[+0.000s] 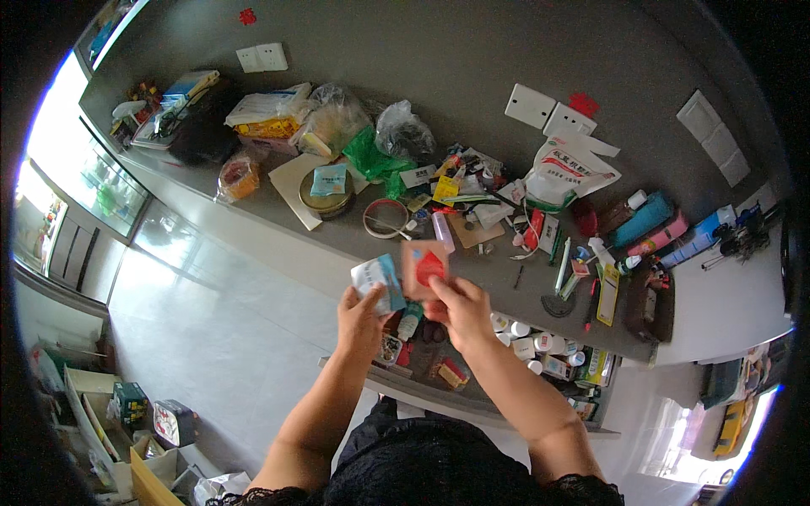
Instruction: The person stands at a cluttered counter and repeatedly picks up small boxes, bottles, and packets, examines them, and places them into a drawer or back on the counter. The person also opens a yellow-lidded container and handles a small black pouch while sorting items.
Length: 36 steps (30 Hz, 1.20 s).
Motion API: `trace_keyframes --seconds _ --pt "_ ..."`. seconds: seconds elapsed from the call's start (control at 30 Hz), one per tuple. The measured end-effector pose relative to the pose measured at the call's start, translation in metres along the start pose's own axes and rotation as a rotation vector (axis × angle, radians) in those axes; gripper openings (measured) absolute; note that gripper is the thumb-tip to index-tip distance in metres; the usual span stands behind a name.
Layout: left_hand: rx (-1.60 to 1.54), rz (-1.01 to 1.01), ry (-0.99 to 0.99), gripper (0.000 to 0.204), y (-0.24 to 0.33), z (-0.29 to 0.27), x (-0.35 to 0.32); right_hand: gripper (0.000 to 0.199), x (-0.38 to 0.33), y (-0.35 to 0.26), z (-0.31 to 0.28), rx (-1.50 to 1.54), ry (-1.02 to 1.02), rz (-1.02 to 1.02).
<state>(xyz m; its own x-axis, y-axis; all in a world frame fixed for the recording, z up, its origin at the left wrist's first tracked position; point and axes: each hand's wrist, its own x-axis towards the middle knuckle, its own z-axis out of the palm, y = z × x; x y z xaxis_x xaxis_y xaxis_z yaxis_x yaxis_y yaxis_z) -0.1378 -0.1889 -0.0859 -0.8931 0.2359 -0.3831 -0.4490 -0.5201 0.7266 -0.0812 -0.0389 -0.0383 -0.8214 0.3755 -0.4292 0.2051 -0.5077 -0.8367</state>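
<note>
Pinched in my left hand [361,325] is a small flat white and light-blue packet [380,280]. Beside it, my right hand [460,310] grips a pinkish flat packet [415,271] with a red shape on its front, the thumb lying across it. The two packets are close together, side by side, above the counter's front edge and an open drawer [489,411]. Below my hands the drawer holds several white-capped bottles [544,343] and a green-and-white bottle [410,322]. On the counter lies a round tin [327,205] with another light-blue packet [329,179] on top.
Clutter covers the grey counter [498,287]: a roll of tape [386,218], a green plastic bag [371,160], a large white bag [570,173], and pens. Bottles and a blue cylinder [643,221] stand at the right. An open cardboard box [89,384] sits on the floor at left.
</note>
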Motion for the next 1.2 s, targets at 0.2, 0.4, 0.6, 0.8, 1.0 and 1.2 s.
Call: trace_keyframes --seconds 0.2,0.4,0.6,0.8,1.0,1.2 --pt "-0.082 0.006 0.081 0.018 0.017 -0.028 0.006 0.020 0.078 0.012 0.080 0.076 -0.111 0.044" --pt "-0.033 -0.033 0.069 0.018 0.012 -0.031 0.012 0.042 0.085 0.017 0.077 0.057 -0.126 0.135" --pt "0.005 -0.153 0.021 0.018 -0.007 0.009 0.006 0.030 0.062 -0.025 -0.010 -0.179 0.023 -0.079" --pt "0.126 -0.219 -0.157 0.016 -0.027 0.058 -0.009 0.018 0.120 -0.075 -0.159 -1.029 0.797 -0.705" --pt "0.155 -0.247 -0.248 0.019 -0.052 0.087 -0.013 0.034 0.152 -0.108 -0.197 -1.414 0.759 -0.279" --pt "0.160 -0.263 -0.207 0.017 -0.060 0.096 -0.017 0.074 0.129 -0.144 -0.156 -1.501 0.574 -0.063"
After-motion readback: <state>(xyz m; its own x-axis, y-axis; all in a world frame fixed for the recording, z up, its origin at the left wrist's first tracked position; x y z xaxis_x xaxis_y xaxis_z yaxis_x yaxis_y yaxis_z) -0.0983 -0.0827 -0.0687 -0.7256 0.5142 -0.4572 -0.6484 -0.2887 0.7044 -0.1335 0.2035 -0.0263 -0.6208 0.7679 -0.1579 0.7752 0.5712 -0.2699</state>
